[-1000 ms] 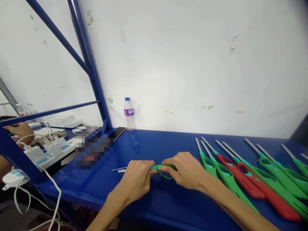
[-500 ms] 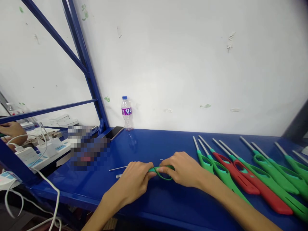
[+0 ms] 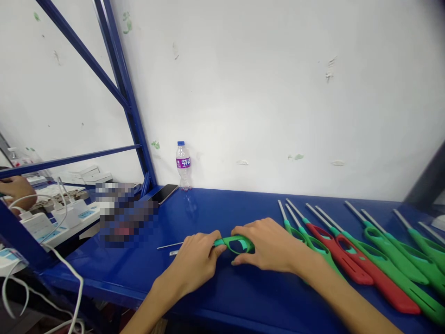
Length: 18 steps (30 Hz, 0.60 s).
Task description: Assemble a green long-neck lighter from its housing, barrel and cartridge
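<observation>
Two bare hands are at work over a blue-painted metal table (image 3: 236, 297). The left hand (image 3: 196, 257) has its grip closed down, thumb and forefinger pinching the neck of a green plastic lighter with an oval trigger loop (image 3: 227, 240). The right hand (image 3: 267, 245) has a looser grip around the loop end of the same lighter, fingers above and thumb parted below; contact within the palm is hidden. The lighter lies roughly crosswise between the hands, above the table's near half.

Beyond the left hand, a thin grey metal rod (image 3: 170, 246) and a short whitish piece (image 3: 173, 253) protrude; whether either joins the lighter cannot be determined.

To the right, a row of long-nosed green lighters (image 3: 398, 280) lies on the table, noses slanting away to the left, with two red plastic lighters (image 3: 392, 291) among them. At the rear, a clear plastic bottle with a blue cap and purple label (image 3: 183, 163) stands upright near the white wall (image 3: 243, 93). A black-screened phone (image 3: 165, 194) lies flat left of the bottle, near the blue metal upright (image 3: 136, 123).
</observation>
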### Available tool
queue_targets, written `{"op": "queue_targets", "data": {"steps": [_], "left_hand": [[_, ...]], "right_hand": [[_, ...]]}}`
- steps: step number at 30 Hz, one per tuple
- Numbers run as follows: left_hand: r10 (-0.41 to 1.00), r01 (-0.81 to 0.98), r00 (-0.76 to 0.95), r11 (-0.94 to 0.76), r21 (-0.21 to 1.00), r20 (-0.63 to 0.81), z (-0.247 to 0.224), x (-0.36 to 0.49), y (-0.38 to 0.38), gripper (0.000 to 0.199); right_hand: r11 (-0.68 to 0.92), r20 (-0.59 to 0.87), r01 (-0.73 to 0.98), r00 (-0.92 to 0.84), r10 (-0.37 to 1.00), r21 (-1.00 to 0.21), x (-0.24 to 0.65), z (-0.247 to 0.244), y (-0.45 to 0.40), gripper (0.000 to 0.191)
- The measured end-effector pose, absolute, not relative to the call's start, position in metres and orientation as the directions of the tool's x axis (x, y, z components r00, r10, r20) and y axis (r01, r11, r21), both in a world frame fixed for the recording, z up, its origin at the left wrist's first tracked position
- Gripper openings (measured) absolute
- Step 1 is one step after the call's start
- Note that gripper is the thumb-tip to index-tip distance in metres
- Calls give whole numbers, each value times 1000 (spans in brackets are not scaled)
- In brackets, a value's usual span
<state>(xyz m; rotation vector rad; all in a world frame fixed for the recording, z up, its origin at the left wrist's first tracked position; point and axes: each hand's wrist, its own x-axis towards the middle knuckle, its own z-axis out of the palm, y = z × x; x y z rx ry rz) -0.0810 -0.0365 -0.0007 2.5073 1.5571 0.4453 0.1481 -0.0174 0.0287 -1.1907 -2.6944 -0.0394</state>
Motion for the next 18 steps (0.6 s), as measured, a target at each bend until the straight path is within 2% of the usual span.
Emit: {"op": "queue_targets", "data": {"steps": [4,8,18], "left_hand": [[880,831,450,-474,290,149,-10,-79,-33,23],[872,826,467,-489,280,145,-14,-78,-32,26],[869,823,471,-495,277,152,-10,-76,-35,23]], "right_hand": [[663,168,748,-657,735,24,146,24,-17,31],[652,177,756,-651,738,63,145,20,-17,32],[663,163,745,-665,729,74,142,11,-18,31]]}}
